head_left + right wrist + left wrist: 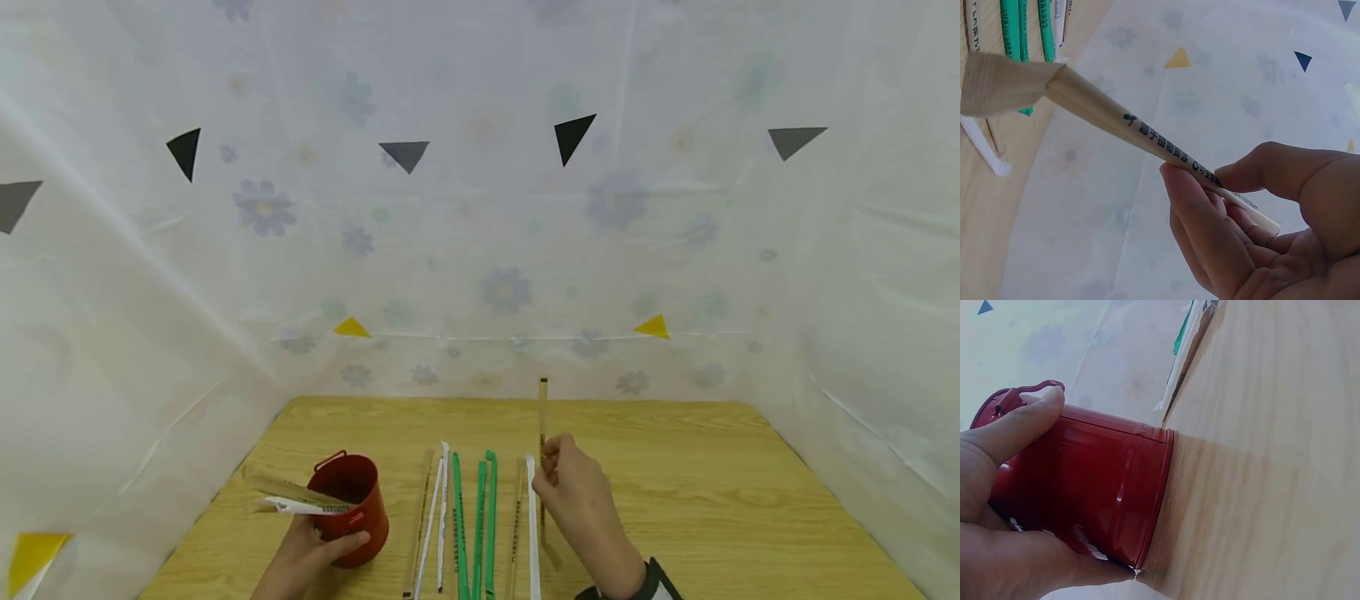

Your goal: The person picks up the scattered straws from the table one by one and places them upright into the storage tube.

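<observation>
My left hand grips a small red metal bucket from its left side, the thumb across the front near a wire handle. The bucket stands on the table, tilted a little in the head view. Brown and white paper-wrapped straws lean out over its left rim. My right hand pinches a brown paper-wrapped straw between thumb and fingertips. It is held upright above the table, and dark printing runs along its wrapper.
Between the hands lies a row of wrapped straws on the wooden table: brown ones, white ones and green ones. A white straw lies closest to the right hand. White flowered sheeting closes off the back and both sides.
</observation>
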A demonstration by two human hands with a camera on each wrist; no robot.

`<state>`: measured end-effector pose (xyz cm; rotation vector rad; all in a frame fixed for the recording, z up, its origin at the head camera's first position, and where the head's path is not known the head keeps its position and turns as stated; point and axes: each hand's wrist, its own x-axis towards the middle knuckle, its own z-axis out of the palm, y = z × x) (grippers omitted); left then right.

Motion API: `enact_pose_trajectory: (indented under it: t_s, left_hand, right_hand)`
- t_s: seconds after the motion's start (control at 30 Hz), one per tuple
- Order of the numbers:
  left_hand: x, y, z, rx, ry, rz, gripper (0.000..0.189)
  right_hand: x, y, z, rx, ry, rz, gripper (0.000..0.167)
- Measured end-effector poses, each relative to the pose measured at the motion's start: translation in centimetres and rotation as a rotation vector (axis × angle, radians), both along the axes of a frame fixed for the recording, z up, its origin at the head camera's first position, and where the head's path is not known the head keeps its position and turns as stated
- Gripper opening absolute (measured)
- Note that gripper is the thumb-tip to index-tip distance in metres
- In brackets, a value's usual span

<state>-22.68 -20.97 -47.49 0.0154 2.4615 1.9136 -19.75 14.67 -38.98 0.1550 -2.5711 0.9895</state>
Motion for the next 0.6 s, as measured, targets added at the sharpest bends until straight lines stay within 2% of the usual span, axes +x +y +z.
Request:
enact_pose_trajectory:
  t_s: [0.27, 0.4, 0.6]
  left_hand:
    - [0.1, 0.0, -0.1, 0.013, -0.004, -0.002, 0.09]
    - [-0.1, -0.1, -0.2, 0.001, 0.002, -0.007, 0.09]
    - [-0.1, -0.1, -0.2, -0.013, -0.002, -0.003, 0.09]
  right_hand:
    - [0.8, -0.8, 1.1, -0.05, 0.005, 0.023, 0.022]
    - [0.8, -1.3, 1.2, -0.062, 0.042, 0.033, 0.024]
    - [0.9, -1.7, 1.1, -0.108, 0.04, 0.063, 0.024]
